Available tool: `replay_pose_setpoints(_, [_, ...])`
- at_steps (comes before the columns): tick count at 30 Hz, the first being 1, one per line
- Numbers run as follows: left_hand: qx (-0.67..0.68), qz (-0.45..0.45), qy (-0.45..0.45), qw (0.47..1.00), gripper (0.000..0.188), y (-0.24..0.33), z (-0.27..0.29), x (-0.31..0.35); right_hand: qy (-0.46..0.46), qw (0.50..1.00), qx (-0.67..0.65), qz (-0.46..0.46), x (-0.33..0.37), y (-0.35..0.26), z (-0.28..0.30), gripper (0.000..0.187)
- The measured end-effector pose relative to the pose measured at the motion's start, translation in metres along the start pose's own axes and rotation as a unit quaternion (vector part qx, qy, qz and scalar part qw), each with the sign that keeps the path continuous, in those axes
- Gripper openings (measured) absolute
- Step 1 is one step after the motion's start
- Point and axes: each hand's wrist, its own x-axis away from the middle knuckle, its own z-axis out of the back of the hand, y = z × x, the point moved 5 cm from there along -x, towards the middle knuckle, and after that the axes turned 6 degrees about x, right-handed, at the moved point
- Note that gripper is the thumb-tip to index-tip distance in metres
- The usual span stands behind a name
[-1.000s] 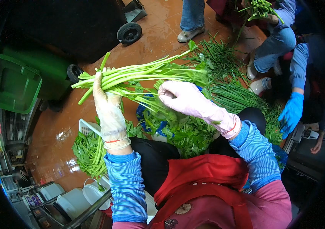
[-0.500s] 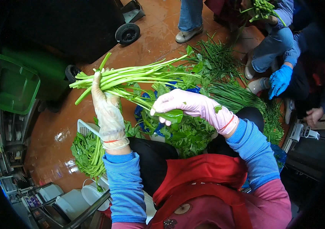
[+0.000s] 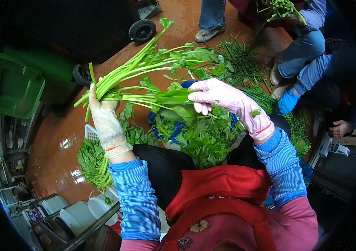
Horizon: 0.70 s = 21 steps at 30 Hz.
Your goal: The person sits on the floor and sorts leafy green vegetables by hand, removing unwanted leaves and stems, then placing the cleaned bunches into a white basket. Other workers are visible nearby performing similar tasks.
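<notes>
My left hand, in a pale translucent glove, is closed around the cut ends of a bunch of long green leafy stalks. The stalks fan out to the right, and one tip points up and away. My right hand, in a pale pink glove, pinches a broad green leaf at the bunch's lower side between thumb and fingers. Bits of leaf stick to this glove. Below the hands, loose leaves are heaped between my knees, with blue plastic showing at their edge.
A white basket of leafy stalks stands at my left. Thin green chives lie on the floor ahead. A co-worker's blue-gloved hand is at the right; another holds a bunch of stems. A green bin stands far left.
My right hand has moved right and up, and my left a little left. The bunch has spread, with one leafy stalk now pointing upward. The blue-gloved hand has moved left and down onto the greens.
</notes>
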Motion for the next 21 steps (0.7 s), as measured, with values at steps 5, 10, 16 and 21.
replay_pose_setpoints(5, [-0.003, 0.041, -0.004, 0.999, 0.065, 0.002, 0.004, -0.005, 0.045, 0.999, 0.009, 0.008, 0.0, 0.002, 0.018, 0.019])
replay_pose_setpoints(10, [-0.061, -0.005, -0.008, 0.998, 0.033, -0.001, 0.016, -0.011, 0.117, 0.992, 0.032, 0.013, 0.012, -0.007, 0.037, 0.02])
replay_pose_setpoints(16, [0.234, 0.156, 0.145, 0.949, 0.023, -0.016, 0.032, -0.032, 0.111, 0.993, 0.038, 0.008, 0.01, -0.001, 0.039, 0.022])
replay_pose_setpoints(21, [0.165, 0.07, 0.078, 0.981, 0.046, -0.008, 0.009, -0.012, 0.122, 0.991, 0.06, 0.01, 0.011, -0.001, 0.04, 0.024])
